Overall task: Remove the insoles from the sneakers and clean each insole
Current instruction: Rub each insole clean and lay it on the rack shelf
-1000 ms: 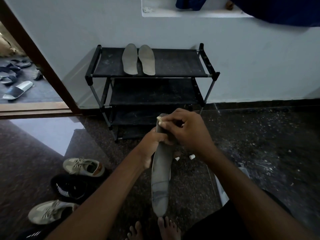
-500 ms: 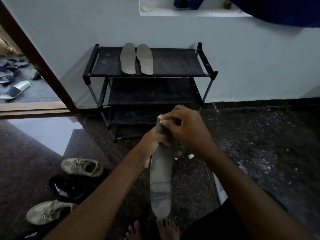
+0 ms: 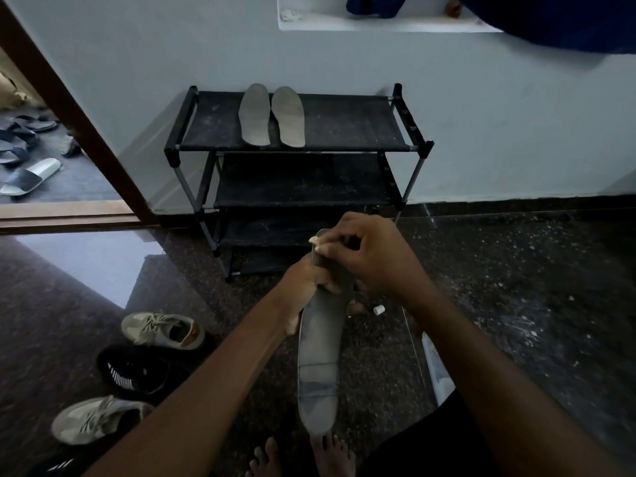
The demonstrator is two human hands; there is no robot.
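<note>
Grey-strapped white slide sandal [image 3: 31, 177] lies outside the doorway at far left, among other dark sandals. On the speckled floor inside, three shoes sit in a loose column: one beige sneaker [image 3: 161, 330], a black sneaker [image 3: 137, 371] below it, and a second beige sneaker [image 3: 96, 420] nearest the person.

Against the wall stands a black shoe rack [image 3: 344, 122]. Two loose insoles [image 3: 254, 115] lie side by side on its top shelf, lengthwise from front to back.

The left hand [image 3: 303, 290] grips the held insole [image 3: 318, 366] from its left edge, fingers wrapped round its upper part. This insole is raised off the floor. Its long axis runs away from the person, the far end aimed at the rack and the broad rounded end hanging above bare toes [image 3: 330, 449]. Nearly all of its length lies below the grip.

The right hand [image 3: 371, 256] curls over the far end, fingertips pinching its tip just above the left hand. Something pale shows at those fingertips, but what it is cannot be told. A small white object [image 3: 378, 309] lies on the floor just right of the insole.
</note>
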